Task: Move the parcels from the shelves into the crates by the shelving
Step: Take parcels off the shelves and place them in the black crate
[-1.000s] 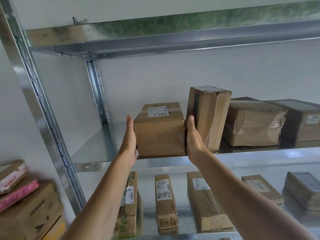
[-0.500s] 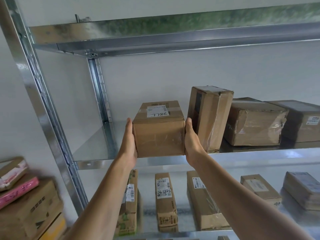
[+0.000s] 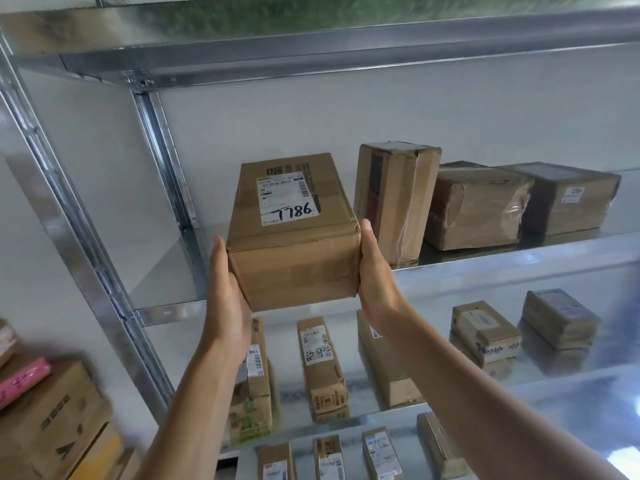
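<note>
A brown cardboard parcel [image 3: 294, 237] with a white label marked 7786 hangs in front of the middle shelf [image 3: 502, 268], lifted off it and tilted so its top faces me. My left hand [image 3: 227, 299] holds its lower left side. My right hand [image 3: 375, 282] holds its right side, thumb up along the edge. The fingers of both hands are hidden behind and under the box.
On the same shelf stand a tall taped box [image 3: 394, 202], a crumpled box [image 3: 474, 206] and a dark box [image 3: 571, 199]. Several slim parcels [image 3: 322, 362] lie on the shelves below. Stacked cartons [image 3: 52, 410] with a pink packet [image 3: 20, 382] sit at the lower left, beyond the steel upright [image 3: 69, 220].
Both hands have lifted the parcel off the shelf and drawn it toward me, tipping its labelled top into view. The view has moved closer to the shelving.
</note>
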`<state>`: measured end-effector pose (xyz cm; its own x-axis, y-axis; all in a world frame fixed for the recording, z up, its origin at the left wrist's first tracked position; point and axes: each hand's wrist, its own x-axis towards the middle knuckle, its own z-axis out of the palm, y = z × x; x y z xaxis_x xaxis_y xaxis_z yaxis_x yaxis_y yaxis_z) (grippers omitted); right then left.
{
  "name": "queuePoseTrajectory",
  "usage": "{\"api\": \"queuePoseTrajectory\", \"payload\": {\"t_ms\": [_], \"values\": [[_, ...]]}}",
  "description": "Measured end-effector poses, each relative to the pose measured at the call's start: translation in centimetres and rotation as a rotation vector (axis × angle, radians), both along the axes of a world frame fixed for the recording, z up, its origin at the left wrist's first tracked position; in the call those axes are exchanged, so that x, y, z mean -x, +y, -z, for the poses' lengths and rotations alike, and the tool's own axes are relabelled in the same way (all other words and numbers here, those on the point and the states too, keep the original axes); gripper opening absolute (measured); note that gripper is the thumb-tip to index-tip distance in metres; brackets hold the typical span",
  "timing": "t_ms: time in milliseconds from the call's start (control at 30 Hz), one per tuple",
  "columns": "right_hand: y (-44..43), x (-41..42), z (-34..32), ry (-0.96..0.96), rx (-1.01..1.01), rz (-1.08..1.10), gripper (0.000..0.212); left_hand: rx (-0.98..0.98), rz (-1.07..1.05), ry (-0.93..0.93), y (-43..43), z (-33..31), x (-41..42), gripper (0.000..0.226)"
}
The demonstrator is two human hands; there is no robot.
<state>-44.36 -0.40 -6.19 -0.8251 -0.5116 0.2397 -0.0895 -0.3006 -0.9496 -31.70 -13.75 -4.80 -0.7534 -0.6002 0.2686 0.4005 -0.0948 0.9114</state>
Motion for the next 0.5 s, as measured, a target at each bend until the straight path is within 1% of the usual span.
{"api": "queuePoseTrajectory", "payload": {"t_ms": [100, 233, 333, 500], "values": [[1.3, -1.4, 0.4, 0.034, 0.038, -0.027, 0.075, 0.008, 0.005, 0.035, 1.6, 0.3, -1.6, 0.052], [3.8, -3.4, 1.0, 0.046, 0.047, -0.034, 0.075, 0.026, 0.025, 0.072, 3.5, 1.1, -3.6, 0.061], [6.2, -5.0, 1.4, 0.065, 0.049, -0.051, 0.083, 0.054, 0.058, 0.111, 5.6, 1.8, -5.2, 0.063], [11.6, -7.5, 2.3, 0.128, 0.039, -0.022, 0.081, 0.075, 0.099, 0.176, 10.8, 2.5, -7.4, 0.058]]}}
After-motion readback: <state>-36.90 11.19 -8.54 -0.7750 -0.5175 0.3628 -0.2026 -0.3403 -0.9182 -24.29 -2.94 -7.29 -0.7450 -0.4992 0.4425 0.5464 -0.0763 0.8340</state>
